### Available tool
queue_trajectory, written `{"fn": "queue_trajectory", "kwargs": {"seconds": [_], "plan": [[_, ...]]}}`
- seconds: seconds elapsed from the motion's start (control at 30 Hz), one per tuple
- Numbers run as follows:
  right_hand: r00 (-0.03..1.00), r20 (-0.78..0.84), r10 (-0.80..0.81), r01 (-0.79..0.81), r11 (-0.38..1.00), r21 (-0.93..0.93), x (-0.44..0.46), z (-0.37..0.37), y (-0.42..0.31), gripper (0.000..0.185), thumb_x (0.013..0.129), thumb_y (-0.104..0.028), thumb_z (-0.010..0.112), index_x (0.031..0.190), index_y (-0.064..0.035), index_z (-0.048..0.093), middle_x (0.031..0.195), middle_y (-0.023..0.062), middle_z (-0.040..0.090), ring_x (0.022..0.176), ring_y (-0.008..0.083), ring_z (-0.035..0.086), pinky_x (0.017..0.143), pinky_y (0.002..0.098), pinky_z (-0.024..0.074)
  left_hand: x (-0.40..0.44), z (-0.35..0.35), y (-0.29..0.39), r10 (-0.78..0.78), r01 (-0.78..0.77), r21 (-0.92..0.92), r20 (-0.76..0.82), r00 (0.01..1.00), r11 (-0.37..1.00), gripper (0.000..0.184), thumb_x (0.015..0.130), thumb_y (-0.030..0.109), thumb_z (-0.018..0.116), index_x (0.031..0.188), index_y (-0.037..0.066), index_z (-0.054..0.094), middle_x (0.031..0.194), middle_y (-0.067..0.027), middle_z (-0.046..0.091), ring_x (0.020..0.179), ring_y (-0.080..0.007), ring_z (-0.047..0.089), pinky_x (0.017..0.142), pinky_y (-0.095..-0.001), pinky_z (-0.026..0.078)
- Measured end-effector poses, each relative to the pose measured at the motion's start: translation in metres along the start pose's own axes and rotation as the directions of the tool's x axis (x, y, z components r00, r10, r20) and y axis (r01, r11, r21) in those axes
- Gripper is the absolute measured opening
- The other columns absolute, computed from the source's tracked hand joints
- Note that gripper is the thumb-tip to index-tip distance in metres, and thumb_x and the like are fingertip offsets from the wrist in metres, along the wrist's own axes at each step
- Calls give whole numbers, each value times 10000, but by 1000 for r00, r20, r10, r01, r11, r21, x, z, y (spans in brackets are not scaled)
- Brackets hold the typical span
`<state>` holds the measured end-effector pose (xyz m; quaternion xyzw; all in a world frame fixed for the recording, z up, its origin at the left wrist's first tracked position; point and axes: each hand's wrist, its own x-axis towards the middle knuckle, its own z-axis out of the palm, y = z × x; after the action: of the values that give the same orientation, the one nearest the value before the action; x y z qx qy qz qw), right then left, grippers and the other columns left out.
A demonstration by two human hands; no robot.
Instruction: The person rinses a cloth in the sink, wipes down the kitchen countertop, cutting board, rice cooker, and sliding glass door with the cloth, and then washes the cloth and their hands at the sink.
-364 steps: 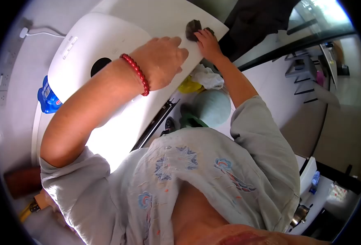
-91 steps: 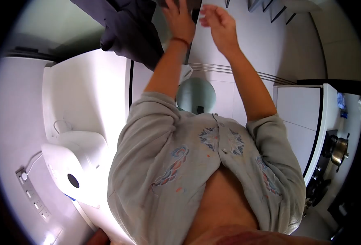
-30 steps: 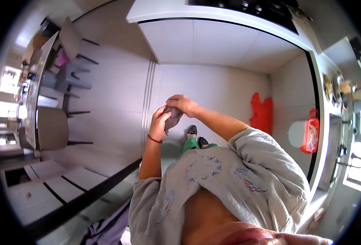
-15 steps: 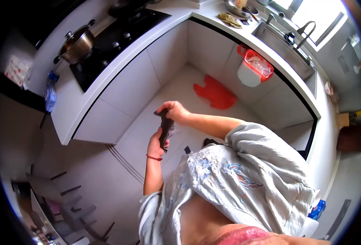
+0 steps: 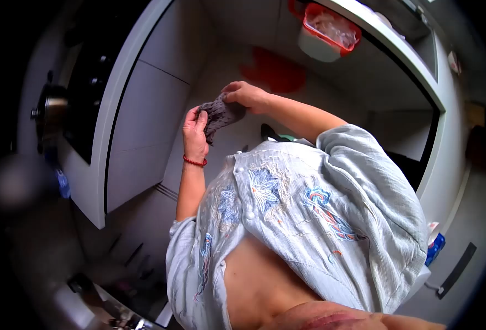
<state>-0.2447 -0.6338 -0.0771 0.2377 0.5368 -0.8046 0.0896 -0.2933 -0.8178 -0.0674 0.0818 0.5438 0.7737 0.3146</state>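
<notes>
Grey cloth (image 5: pixel 221 114) between left hand (image 5: pixel 195 135) and right hand (image 5: pixel 247 97), pinched in each grip.

A white worktop (image 5: pixel 121 77) bends around a pale floor (image 5: pixel 215 74), with a black hob (image 5: pixel 93 82) in its left run. Plain light cabinet fronts (image 5: pixel 146 118) stand beneath a dark edge. Thin tracks (image 5: pixel 166 191) line the floor at left. A grey wall (image 5: pixel 466 231) rises right; shadow dims the far left.

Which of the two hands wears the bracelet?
The left hand. A red bracelet circles its wrist, while the right hand, also holding the grey cloth, shows a bare wrist.
</notes>
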Motion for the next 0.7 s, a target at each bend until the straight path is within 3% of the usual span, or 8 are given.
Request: {"fn": "queue_trajectory", "kwargs": {"seconds": [0.1,0.23,0.3,0.37,0.43,0.5,0.57,0.7], "plan": [[979,-12,205,-206,976,-74,6,-15,0,384,789,-135,573,1159,-45,522,1079,152,549,937,260,564,760,408,502,22,3,-8,-100,99,33,22,995,995,184,894,105,539,1050,7,546,964,-60,612,868,-127,585,795,-254,484],[949,100,299,-314,926,210,5,-60,16,375,823,-182,556,1177,-70,507,1095,125,538,980,280,542,733,461,514,46,33,-20,-237,222,94,194,952,971,212,872,63,560,1076,9,542,975,-47,609,882,-112,575,801,-230,471],[974,153,170,-209,933,293,2,-87,21,359,815,-167,576,1149,-46,521,1058,118,550,966,259,546,741,435,511,60,54,-26,-292,254,166,273,917,953,178,859,57,575,1029,12,548,948,-35,603,857,-94,567,795,-223,465],[990,-20,140,-126,940,317,-22,-109,6,323,792,-119,601,1092,-15,540,998,105,570,907,218,566,775,378,499,82,69,-35,-389,321,238,348,853,917,159,840,61,591,982,13,539,924,-32,597,830,-85,562,764,-219,467],[968,-250,26,80,910,406,-46,-123,-17,289,767,-78,624,1036,-1,551,948,89,586,864,178,577,811,314,479,105,82,-37,-483,394,283,439,757,874,161,829,61,596,971,16,534,914,-33,594,816,-85,561,750,-217,466],[939,-337,-71,210,895,395,-70,-138,-38,268,759,-52,628,1010,1,551,917,71,593,833,158,584,808,293,479,129,115,-41,-523,434,293,528,669,852,164,818,61,600,960,20,529,904,-34,591,802,-86,560,737,-214,465],[846,-479,-236,419,848,323,-94,-151,-62,272,762,-39,628,1021,-3,551,935,74,594,849,155,586,801,293,483,142,158,-38,-577,592,244,663,477,768,166,810,60,594,959,31,528,893,-32,587,783,-93,561,732,-214,463],[643,-602,-473,710,664,236,-148,-186,-110,356,782,11,609,1128,2,527,1024,94,593,925,163,588,868,302,478,153,247,-35,-468,759,83,828,308,645,224,852,75,549,1070,27,536,1040,-89,608,960,-162,587,855,-285,468]]}}
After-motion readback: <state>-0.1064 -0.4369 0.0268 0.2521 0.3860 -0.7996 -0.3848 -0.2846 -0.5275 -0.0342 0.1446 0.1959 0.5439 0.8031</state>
